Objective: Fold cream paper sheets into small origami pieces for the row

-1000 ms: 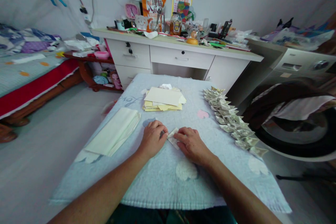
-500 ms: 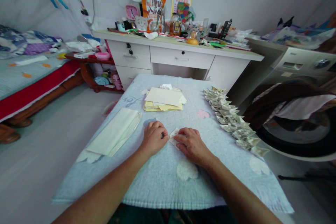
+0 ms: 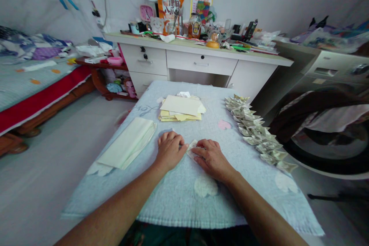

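A small folded piece of paper lies on the cloth-covered table between my hands, mostly hidden by my fingers. My left hand rests with curled fingers, its thumb and index finger closed at the paper's left tip. From the other side, my right hand grips the paper's right part, thumb below and fingers on top. Further right runs a long row of folded paper pieces with pointed tips, nested together. A stack of cream and yellow paper sheets sits beyond my hands. Left of them lies a folded pale sheet bundle.
A light blue cloth covers the table. Behind it stands a white desk crowded with jars, a clock and a snack bag. A bed is on the left, a washing machine on the right.
My left thumb has straightened toward the paper's left tip, and the left fingers lie flatter. The right hand keeps nearly the same hold. The whole view has shifted slightly.
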`<state>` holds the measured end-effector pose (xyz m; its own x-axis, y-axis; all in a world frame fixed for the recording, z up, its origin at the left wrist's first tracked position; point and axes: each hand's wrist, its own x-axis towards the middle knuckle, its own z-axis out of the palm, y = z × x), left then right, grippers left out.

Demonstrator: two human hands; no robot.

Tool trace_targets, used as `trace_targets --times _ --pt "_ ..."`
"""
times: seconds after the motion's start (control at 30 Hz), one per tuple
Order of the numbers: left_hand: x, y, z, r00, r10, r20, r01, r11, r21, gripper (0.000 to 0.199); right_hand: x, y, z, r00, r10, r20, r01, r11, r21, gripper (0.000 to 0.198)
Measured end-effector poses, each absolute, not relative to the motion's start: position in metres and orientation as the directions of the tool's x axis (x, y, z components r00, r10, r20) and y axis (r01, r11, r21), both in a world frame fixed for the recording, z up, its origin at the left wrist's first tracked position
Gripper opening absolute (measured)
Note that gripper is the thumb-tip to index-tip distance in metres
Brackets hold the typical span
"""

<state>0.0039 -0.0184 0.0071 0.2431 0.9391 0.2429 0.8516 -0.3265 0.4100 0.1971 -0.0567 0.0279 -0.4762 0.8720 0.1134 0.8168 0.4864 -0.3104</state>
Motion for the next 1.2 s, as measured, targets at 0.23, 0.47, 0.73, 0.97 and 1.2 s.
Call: trace_targets --times 0.23,0.47,0.73,0.97,1.2 --pt "0.006 -0.018 0.005 0.265 0.941 0.209 0.868 -0.327 0.373 0.02 0.198 -0.058 0.03 -0.484 0.868 0.115 0.82 0.495 -0.288 0.032" --pt "0.008 -0.018 0.005 0.264 0.935 0.236 0.864 -0.338 0.373 0.017 0.205 -0.062 0.034 -0.524 0.848 0.085 0.816 0.528 -0.235 0.037" --pt "0.009 -0.016 0.0 0.576 0.732 0.364 0.673 -0.677 0.297 0.03 0.207 -0.067 0.031 -0.512 0.855 0.083 0.825 0.517 -0.229 0.041" --pt "0.006 -0.017 0.001 0.635 0.697 0.332 0.653 -0.715 0.252 0.03 0.223 -0.072 0.031 -0.472 0.877 0.085 0.852 0.479 -0.212 0.041" --pt "0.006 -0.016 -0.001 0.63 0.704 0.328 0.648 -0.709 0.278 0.032 0.24 -0.077 0.032 -0.43 0.9 0.074 0.881 0.437 -0.182 0.041"
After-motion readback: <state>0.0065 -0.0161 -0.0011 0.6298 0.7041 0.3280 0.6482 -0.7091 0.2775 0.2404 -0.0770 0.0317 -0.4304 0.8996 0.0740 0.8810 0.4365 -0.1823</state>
